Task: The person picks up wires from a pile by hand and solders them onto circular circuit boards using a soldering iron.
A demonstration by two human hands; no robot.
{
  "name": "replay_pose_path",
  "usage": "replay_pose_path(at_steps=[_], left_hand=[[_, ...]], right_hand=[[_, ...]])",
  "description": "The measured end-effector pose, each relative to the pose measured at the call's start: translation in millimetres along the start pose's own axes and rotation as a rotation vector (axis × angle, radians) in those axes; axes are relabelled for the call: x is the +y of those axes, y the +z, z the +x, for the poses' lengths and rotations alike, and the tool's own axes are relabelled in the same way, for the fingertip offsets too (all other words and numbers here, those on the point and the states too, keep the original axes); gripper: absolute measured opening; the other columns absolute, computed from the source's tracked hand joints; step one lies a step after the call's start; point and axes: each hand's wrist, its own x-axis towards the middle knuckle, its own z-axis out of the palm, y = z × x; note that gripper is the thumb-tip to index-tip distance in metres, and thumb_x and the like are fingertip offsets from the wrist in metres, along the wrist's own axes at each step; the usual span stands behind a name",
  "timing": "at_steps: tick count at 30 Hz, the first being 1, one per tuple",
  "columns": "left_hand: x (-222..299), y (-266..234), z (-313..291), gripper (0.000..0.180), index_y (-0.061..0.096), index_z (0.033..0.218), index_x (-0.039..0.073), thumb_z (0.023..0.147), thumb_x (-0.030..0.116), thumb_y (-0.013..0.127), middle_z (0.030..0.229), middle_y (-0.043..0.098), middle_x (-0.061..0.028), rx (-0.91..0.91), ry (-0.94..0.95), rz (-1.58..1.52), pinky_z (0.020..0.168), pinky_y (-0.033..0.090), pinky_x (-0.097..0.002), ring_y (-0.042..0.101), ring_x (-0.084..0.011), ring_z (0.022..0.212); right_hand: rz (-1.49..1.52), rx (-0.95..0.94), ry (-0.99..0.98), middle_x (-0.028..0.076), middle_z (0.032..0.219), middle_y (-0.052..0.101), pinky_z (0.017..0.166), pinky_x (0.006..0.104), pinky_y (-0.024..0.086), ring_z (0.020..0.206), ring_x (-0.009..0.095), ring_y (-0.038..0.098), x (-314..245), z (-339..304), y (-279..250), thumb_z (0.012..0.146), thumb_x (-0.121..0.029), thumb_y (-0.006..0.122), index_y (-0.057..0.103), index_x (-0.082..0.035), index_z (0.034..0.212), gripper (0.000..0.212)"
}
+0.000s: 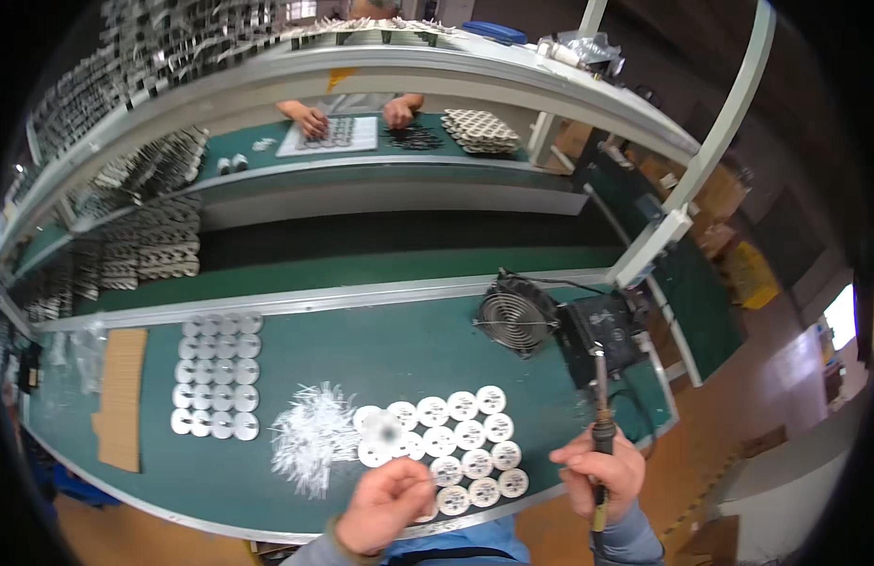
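Observation:
In my right hand (604, 470) is a soldering iron (602, 429), gripped by its handle with the metal tip pointing up and away. My left hand (390, 505) is closed in a pinch at the near left edge of a group of round white circuit boards (476, 463); whatever its fingertips hold is too small to make out. The boards lie in rows on the green bench. Left of them is a loose heap of thin white wires (314, 439). A blurred pale round patch covers some boards and hides their detail.
A black fan (515, 319) and a dark box-shaped unit (602, 330) stand at the back right. Rows of silvery round parts (218, 377) and a cardboard strip (123, 401) lie left. Beyond the shelf, another person's hands (399, 111) work over a white board (361, 134).

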Motion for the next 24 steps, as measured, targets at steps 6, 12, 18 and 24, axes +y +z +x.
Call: replay_pose_path(at_steps=[6, 12, 18, 24], left_hand=[[-5.9, 37.8, 29.9, 0.004, 0.060, 0.105, 0.002, 0.104, 0.007, 0.060, 0.082, 0.064, -0.0004, -0.069, -0.136, 0.175, 0.062, 0.043, -0.0194, 0.055, -0.0039, 0.071], [-21.3, 51.5, 47.8, 0.009, 0.060, 0.104, 0.003, 0.105, 0.011, 0.061, 0.080, 0.064, -0.0014, -0.007, -0.102, 0.267, 0.058, 0.040, -0.0196, 0.053, -0.0041, 0.067], [-20.2, 46.4, 50.3, 0.008, 0.060, 0.105, 0.002, 0.105, 0.010, 0.061, 0.082, 0.063, -0.0003, 0.004, -0.144, 0.250, 0.063, 0.043, -0.0208, 0.055, -0.0049, 0.071], [-20.0, 39.7, 61.2, 0.008, 0.062, 0.105, 0.001, 0.104, 0.009, 0.062, 0.084, 0.064, 0.0006, -0.003, -0.081, 0.294, 0.065, 0.045, -0.0208, 0.054, -0.0037, 0.073]], right_hand=[[0.192, 0.055, 0.064, 0.007, 0.084, 0.073, 0.072, 0.0384, 0.054, 0.072, 0.025, 0.070, 26.5, -22.3, 14.7, 0.076, 0.004, 0.078, 0.069, -0.010, 0.105, 0.034], [0.342, -0.040, 0.075, 0.008, 0.085, 0.074, 0.073, 0.0374, 0.053, 0.075, 0.027, 0.071, 41.7, -21.9, 40.7, 0.076, 0.002, 0.080, 0.069, -0.009, 0.105, 0.033], [0.418, -0.108, 0.104, 0.009, 0.086, 0.072, 0.070, 0.0377, 0.052, 0.072, 0.028, 0.069, 51.2, -18.3, 61.8, 0.078, 0.000, 0.083, 0.067, -0.008, 0.110, 0.037], [0.419, -0.069, 0.082, 0.009, 0.081, 0.068, 0.067, 0.0372, 0.052, 0.070, 0.028, 0.068, 63.9, -8.6, 70.7, 0.078, 0.003, 0.081, 0.066, -0.008, 0.108, 0.036]])
